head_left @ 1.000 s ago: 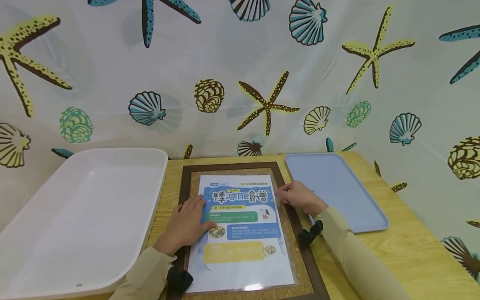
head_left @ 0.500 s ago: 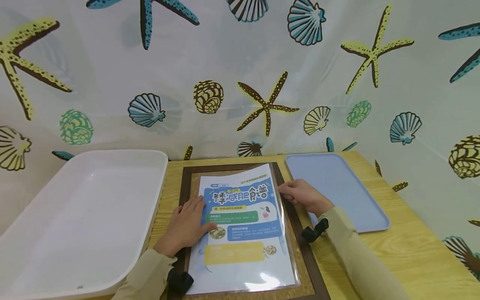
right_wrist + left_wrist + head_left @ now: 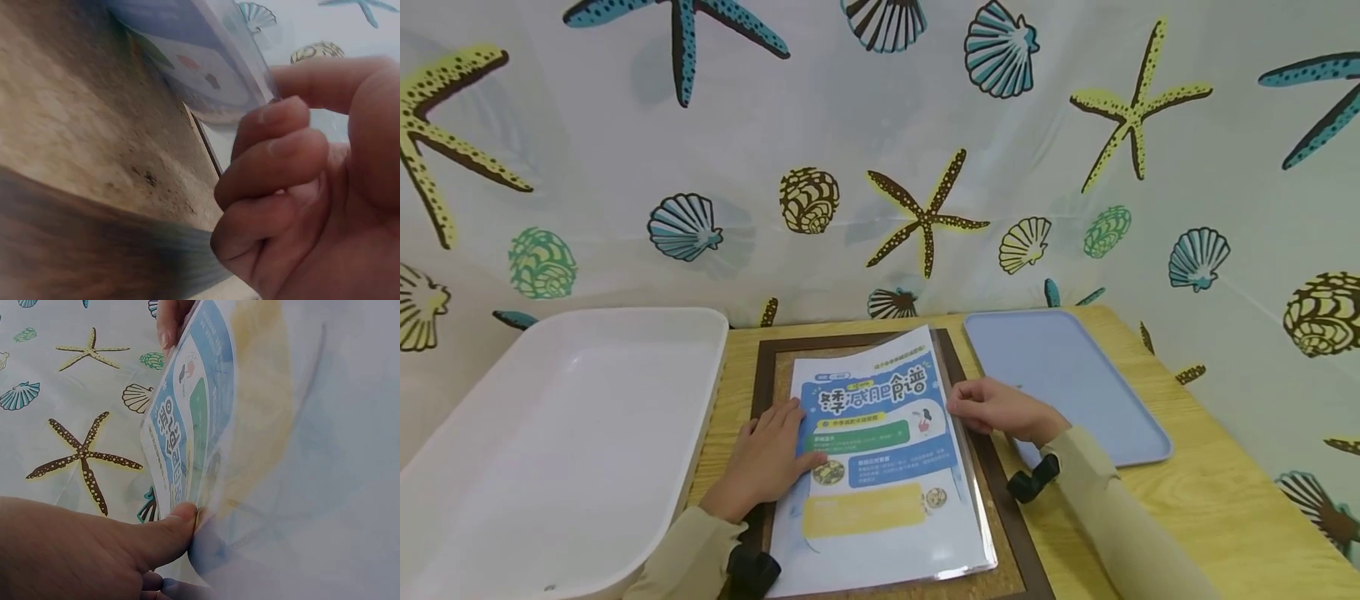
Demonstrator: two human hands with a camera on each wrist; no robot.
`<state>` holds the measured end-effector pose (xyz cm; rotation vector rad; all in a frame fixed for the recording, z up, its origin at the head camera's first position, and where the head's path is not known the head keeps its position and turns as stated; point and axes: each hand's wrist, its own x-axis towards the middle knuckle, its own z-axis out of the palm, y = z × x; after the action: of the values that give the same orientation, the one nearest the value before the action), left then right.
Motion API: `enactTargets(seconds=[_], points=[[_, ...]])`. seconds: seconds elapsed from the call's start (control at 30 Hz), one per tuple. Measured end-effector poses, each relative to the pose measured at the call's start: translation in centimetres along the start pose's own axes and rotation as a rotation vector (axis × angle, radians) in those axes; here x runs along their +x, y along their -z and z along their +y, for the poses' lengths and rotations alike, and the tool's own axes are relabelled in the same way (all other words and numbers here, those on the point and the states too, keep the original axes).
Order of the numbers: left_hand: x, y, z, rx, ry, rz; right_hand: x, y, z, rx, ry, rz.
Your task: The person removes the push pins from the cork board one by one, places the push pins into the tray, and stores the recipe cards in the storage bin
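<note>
A laminated poster [image 3: 859,550] with blue, green and yellow printed blocks lies over a brown-framed cork board [image 3: 782,343]. Its right side is lifted off the cork, with a glossy clear margin along that edge. My right hand [image 3: 1003,410] pinches this margin between thumb and index finger; in the right wrist view the other fingers [image 3: 269,169] are curled below the edge. On the poster's left side rests my left hand [image 3: 760,462], fingers extended toward the far end and thumb on the print. The left wrist view shows that thumb [image 3: 159,540] touching the poster.
To the left stands a large white tray [image 3: 703,417] with raised walls. A pale blue tray [image 3: 1067,375] sits at the back right of the wooden table [image 3: 1195,500]. Behind rises a curtain [image 3: 760,117] printed with shells and starfish.
The poster's right side, flat a second ago, has been raised from the board by my right hand. My left hand stays on the poster's left side. The view has shifted slightly.
</note>
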<state>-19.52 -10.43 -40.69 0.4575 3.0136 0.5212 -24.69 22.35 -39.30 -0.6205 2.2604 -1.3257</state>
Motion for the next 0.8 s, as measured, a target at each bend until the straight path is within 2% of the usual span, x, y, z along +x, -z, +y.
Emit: enactTargets(seconds=[0.2,0.47,0.67,0.8], points=[[0.1,0.0,-0.2,0.011,-0.001,0.012,-0.1,-1.1,-0.8,-0.040,-0.004,0.008],[-0.1,0.3,0.0,0.013,0.006,0.008,-0.6,-2.1,-0.9,0.004,0.046,0.050],[0.0,0.1,-0.1,0.014,0.026,0.007,-0.9,-2.6,-0.3,0.098,0.072,0.071],[0.3,0.1,0.0,-0.028,0.047,0.057,-1.1,-2.5,-0.2,0.201,0.043,0.082]])
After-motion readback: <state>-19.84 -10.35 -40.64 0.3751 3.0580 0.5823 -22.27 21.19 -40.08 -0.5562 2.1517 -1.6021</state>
